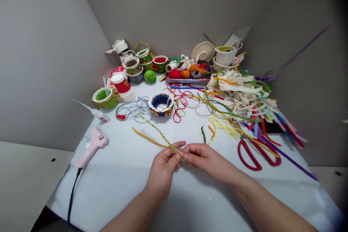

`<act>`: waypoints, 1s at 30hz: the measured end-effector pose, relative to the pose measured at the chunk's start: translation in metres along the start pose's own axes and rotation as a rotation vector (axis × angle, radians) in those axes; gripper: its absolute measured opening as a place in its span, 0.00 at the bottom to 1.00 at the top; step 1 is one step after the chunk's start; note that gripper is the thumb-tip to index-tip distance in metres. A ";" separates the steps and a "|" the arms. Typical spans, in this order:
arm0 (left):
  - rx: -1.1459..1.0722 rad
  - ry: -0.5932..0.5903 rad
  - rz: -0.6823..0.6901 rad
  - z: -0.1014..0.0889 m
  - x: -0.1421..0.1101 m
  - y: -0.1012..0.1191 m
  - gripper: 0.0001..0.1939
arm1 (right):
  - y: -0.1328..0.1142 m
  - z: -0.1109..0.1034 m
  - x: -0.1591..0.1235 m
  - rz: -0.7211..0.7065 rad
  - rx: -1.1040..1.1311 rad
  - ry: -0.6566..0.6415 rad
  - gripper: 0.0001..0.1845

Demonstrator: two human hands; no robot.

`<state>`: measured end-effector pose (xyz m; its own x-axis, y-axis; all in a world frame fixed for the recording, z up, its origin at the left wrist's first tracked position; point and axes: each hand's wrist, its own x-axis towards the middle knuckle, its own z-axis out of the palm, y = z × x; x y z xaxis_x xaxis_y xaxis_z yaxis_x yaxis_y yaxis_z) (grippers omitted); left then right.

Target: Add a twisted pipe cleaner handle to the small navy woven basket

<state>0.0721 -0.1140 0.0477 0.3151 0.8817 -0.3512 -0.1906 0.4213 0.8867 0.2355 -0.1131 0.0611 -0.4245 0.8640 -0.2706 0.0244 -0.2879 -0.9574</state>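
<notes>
A green-and-yellow twisted pipe cleaner (160, 133) stretches away from my hands towards the upper left. Its near part is pinched between the thumb and fingers of my left hand (161, 170), with one finger extended. My right hand (205, 157) grips the near end beside it, fingertips closed together; the tip itself is mostly hidden. An orange-yellow pipe cleaner (148, 138) runs up to my left fingers, and I cannot tell whether it is touched. Beyond them sits a small dark-blue basket (161, 105) with a white lace rim.
At the left lie a pink glue gun (94, 145), its black cord, and a white bottle (100, 115). Red-handled scissors (251, 156) rest at the right under pipe cleaners. A tray (187, 81) of yarn balls stands at the back, near small baskets (132, 66) and piled lace (239, 94).
</notes>
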 end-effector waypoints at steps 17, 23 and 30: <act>0.327 0.083 0.116 0.001 0.000 0.015 0.12 | 0.008 0.006 -0.003 -0.403 -0.741 0.250 0.11; 0.312 0.049 -0.018 -0.004 0.000 0.005 0.19 | 0.019 0.013 0.001 -0.597 -0.892 0.303 0.12; 0.356 0.057 0.113 -0.014 -0.003 0.000 0.16 | 0.015 0.010 0.005 -0.236 -0.447 0.202 0.09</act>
<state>0.0586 -0.1136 0.0444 0.2560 0.9332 -0.2523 0.1173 0.2291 0.9663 0.2245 -0.1175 0.0463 -0.2841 0.9587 -0.0147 0.3501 0.0895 -0.9324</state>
